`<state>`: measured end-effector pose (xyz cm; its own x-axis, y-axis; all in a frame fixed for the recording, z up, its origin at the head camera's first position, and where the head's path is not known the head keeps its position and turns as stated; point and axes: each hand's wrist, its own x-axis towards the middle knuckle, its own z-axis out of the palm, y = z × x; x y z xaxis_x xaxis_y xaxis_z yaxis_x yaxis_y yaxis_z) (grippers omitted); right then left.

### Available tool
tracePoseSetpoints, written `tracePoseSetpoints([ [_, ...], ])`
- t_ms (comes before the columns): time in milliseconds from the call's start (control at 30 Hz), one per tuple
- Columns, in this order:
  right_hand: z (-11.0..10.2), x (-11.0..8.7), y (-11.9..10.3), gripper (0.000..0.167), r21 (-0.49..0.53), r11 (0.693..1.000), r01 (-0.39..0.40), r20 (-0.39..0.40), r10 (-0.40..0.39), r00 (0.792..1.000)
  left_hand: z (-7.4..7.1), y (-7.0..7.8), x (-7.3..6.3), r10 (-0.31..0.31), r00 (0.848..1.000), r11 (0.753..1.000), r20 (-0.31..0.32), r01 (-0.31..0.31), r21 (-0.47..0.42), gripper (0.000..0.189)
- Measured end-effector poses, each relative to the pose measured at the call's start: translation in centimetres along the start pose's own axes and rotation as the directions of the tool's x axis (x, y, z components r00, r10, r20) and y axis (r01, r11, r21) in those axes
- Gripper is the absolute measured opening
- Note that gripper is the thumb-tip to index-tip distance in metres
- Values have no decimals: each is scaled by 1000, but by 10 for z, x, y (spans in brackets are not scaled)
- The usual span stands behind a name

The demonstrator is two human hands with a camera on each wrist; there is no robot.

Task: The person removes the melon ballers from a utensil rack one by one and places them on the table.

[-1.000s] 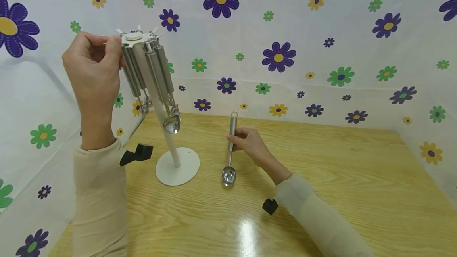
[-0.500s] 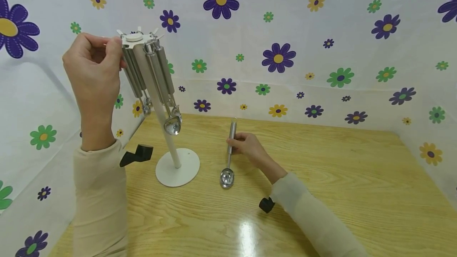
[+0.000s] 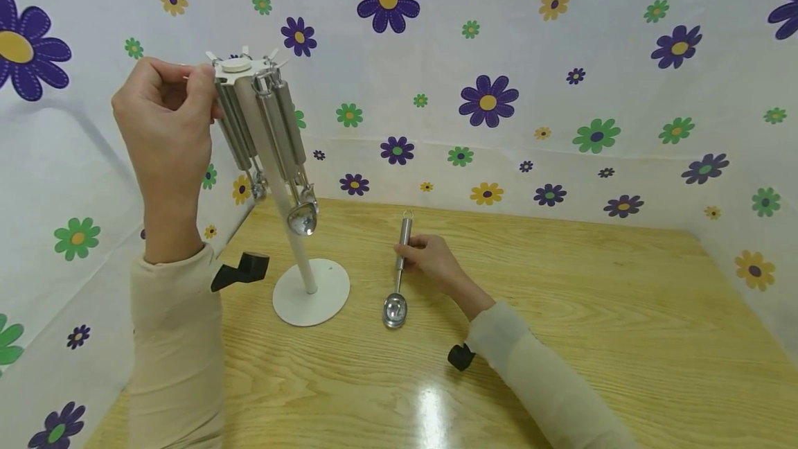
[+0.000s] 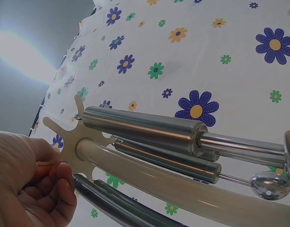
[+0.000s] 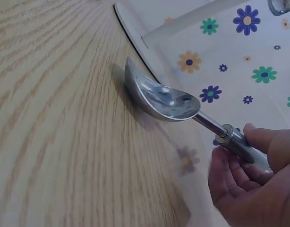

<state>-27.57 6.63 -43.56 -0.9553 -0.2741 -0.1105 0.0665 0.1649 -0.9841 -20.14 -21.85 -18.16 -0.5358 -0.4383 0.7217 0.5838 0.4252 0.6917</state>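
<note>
Steadying, it seems, a white stand (image 3: 297,248), the left hand (image 3: 168,123) pinches its star-shaped top (image 3: 235,66) in the head view, while the right hand (image 3: 430,262) has its grip round the handle (image 3: 406,231) of a metal scoop (image 3: 395,310), low at the tabletop (image 3: 611,310) near the base (image 3: 330,296). The left wrist view shows metal-handled utensils (image 4: 145,130) hanging about the pole (image 4: 135,169); the right wrist view shows the scoop's bowl (image 5: 166,99) clear of the fingers, likely why the handle is held, contact with the wood unclear.
</note>
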Motion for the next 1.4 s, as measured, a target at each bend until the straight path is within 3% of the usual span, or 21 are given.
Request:
tracePoseSetpoints([
  [167,-1,2,4,28,-86,996,-14,-43,10,999,0,1,0,-4,1000,1000,-4,4,-13,9],
  [900,9,5,11,19,-189,981,-34,-124,10,992,1,-6,2,1,1000,999,8,0,-51,6],
  [1400,16,0,9,23,-369,929,-14,-187,-59,981,2,-4,1,-2,1000,999,9,2,-35,7],
])
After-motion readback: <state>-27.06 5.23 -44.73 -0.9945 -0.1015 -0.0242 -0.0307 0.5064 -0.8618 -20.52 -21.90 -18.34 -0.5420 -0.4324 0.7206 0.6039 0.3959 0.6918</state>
